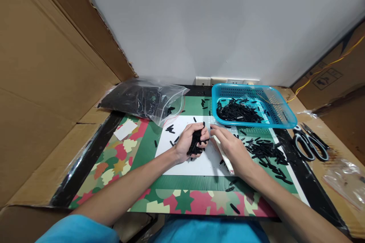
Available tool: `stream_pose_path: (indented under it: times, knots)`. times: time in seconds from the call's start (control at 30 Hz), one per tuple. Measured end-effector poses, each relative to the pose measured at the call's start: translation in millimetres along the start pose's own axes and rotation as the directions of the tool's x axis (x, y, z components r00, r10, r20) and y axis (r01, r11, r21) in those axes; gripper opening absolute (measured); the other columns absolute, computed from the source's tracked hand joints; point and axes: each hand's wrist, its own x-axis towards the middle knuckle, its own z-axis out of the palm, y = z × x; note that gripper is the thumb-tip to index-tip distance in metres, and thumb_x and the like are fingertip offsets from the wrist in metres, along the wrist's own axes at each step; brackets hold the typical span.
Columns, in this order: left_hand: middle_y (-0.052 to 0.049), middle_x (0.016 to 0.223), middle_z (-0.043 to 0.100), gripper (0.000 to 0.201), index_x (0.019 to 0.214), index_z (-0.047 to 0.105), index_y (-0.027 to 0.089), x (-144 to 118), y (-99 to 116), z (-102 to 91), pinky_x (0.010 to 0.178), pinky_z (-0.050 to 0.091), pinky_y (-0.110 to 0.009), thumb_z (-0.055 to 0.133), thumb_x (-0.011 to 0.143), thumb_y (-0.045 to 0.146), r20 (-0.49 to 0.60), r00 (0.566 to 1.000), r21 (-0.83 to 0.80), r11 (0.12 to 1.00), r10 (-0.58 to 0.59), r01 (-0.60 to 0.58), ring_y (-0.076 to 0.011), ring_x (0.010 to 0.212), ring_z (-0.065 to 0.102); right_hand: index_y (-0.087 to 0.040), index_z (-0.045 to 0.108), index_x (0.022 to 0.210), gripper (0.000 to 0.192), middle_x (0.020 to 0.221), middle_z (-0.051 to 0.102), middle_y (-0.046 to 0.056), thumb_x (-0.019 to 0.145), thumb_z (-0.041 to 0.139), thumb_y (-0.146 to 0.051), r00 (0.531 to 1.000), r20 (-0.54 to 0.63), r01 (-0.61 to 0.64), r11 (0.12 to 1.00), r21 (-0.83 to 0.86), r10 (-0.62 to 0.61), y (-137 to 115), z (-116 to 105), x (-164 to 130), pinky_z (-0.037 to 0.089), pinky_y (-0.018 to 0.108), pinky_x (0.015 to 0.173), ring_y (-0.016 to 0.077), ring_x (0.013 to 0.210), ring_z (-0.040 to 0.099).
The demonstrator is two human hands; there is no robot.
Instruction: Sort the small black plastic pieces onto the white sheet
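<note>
The left hand (190,141) is cupped, palm up, over a white sheet (199,161) in the middle of the table, its fingers curled round a bundle of small black sticks (196,142). The sticks are short, thin and matt black, packed together roughly lengthwise, with a few ends poking out above and below the fist. The right hand (232,148) lies just beside it, palm down, fingers stretched towards the bundle with the fingertips near its upper end; whether they pinch a stick cannot be told. Under the right palm a pale, slim stick-like thing (225,157) runs slantwise across the sheet. More of the same black sticks lie scattered on the sheet, and a loose heap of them (266,152) lies to the right of the right hand on the green mat (148,148). Behind the hands stands a blue basket (281,115) with another pile of sticks inside. A clear plastic bag (142,100) of dark pieces lies at the back left, and scissors (309,146) lie at the right edge.
</note>
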Motion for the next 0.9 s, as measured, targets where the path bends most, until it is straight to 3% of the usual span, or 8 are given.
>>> stream_pose_path:
  times: [0.13,0.3,0.53,0.63,0.77,0.9]
  knots:
    - [0.006,0.070,0.037,0.030,0.074,0.047,0.020,-0.1,-0.7,-0.5,0.026,0.027,-0.014,0.061,0.089,0.042,0.007,1.000,0.003,1.000,0.002,-0.002,-0.0066,0.047,0.030,-0.020,0.063,0.115,0.025,0.146,0.061,0.016,0.104,0.043,-0.010,0.997,0.058,0.063,0.994,-0.089,-0.058,7.5,-0.1,-0.8,0.059,0.041,0.098,0.0287,0.130,0.065]
    - [0.005,0.068,0.042,0.029,0.074,0.048,0.019,-0.5,-3.5,-1.5,0.026,0.028,-0.015,0.064,0.088,0.040,0.024,0.999,0.036,0.999,0.027,-0.028,-0.0071,0.046,0.034,-0.018,0.065,0.119,0.035,0.146,0.061,0.015,0.096,0.046,0.000,0.989,0.115,0.107,0.991,-0.082,-0.097,15.9,1.7,-1.2,0.059,0.041,0.099,0.0281,0.132,0.062]
    - [0.004,0.065,0.048,0.029,0.073,0.049,0.019,-2.3,-6.9,0.0,0.026,0.027,-0.014,0.069,0.083,0.037,0.064,0.997,0.120,0.992,0.042,-0.049,-0.0067,0.042,0.039,-0.019,0.068,0.108,0.044,0.137,0.067,0.012,0.083,0.045,0.008,0.982,0.082,0.174,0.985,-0.018,-0.172,20.6,-4.8,3.4,0.054,0.051,0.105,0.0301,0.132,0.057]
    - [0.003,0.062,0.049,0.033,0.069,0.049,0.018,-3.2,-8.1,1.1,0.029,0.029,-0.014,0.073,0.081,0.038,0.078,0.996,0.166,0.984,0.054,-0.066,-0.0069,0.042,0.042,-0.020,0.067,0.114,0.039,0.125,0.071,0.012,0.090,0.045,0.002,0.996,-0.029,0.090,0.992,0.086,-0.088,16.9,-8.8,3.1,0.056,0.047,0.098,0.0283,0.119,0.064]
    - [0.002,0.060,0.051,0.038,0.066,0.050,0.016,-3.0,-10.2,1.0,0.031,0.030,-0.013,0.075,0.082,0.041,0.104,0.993,0.211,0.975,0.055,-0.076,-0.0053,0.041,0.042,-0.023,0.056,0.138,0.037,0.119,0.075,0.009,0.104,0.046,-0.016,0.987,-0.137,-0.034,0.932,0.362,0.089,9.1,-13.0,2.1,0.057,0.038,0.094,0.0220,0.105,0.073]
    - [0.002,0.059,0.052,0.039,0.064,0.051,0.016,-2.4,-11.0,-0.4,0.033,0.033,-0.014,0.076,0.082,0.040,0.133,0.991,0.239,0.970,0.015,-0.047,-0.0043,0.040,0.041,-0.024,0.065,0.130,0.029,0.119,0.077,0.008,0.105,0.050,-0.023,0.988,-0.141,0.007,0.901,0.434,0.061,6.1,-15.0,3.6,0.058,0.035,0.090,0.0212,0.106,0.074]
